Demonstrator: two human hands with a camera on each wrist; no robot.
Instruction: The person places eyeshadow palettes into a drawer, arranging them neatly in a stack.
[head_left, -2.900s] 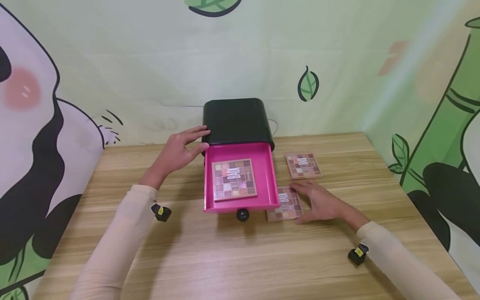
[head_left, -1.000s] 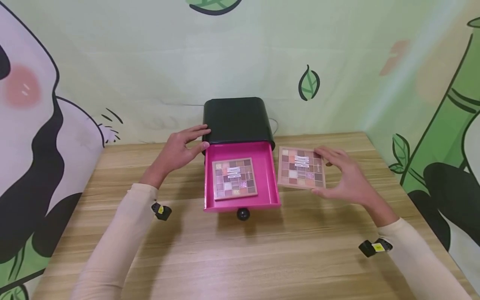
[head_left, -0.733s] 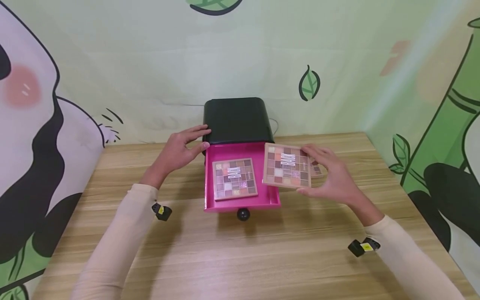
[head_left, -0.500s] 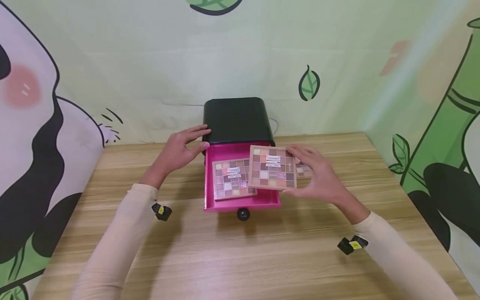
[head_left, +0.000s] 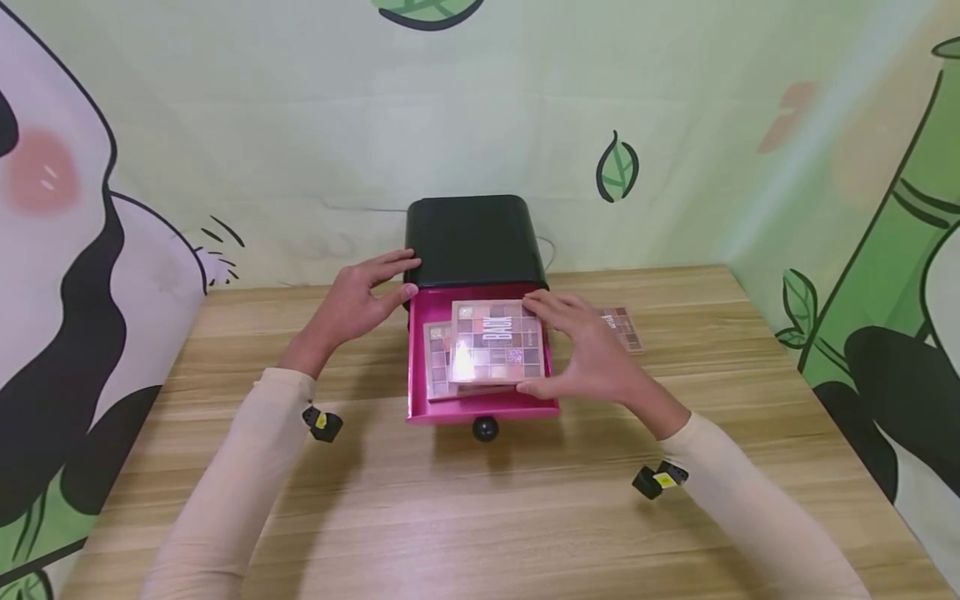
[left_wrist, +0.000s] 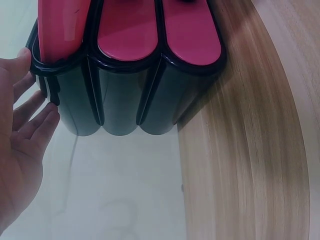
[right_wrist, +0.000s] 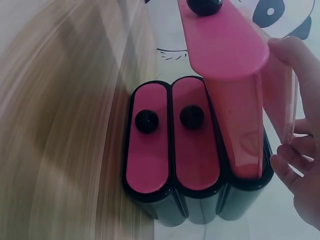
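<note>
The spread left hand point(head_left: 356, 304) touches the shiny black plastic box point(head_left: 474, 242). In its open pink plastic drawer point(head_left: 487, 408) lies a flat, square, many-coloured palette point(head_left: 438, 367); the matching palette point(head_left: 495, 343) above, pinched by the right hand point(head_left: 588, 346), could bump it if dropped crooked.

Passage: tabletop point(head_left: 487, 517) before pink drawer point(head_left: 457, 413), past black knob point(head_left: 486, 429) | Drawer's right: blocked by right hand point(head_left: 596, 350), held palette point(head_left: 495, 342) | Black cabinet's point(head_left: 474, 242) left: left hand point(head_left: 356, 304) in the way

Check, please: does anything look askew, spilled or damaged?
Nothing looks spilled or visibly damaged. Slightly askew: the upper palette, held by the right hand, overlaps the lower palette in the open drawer, their edges not lining up.
</note>
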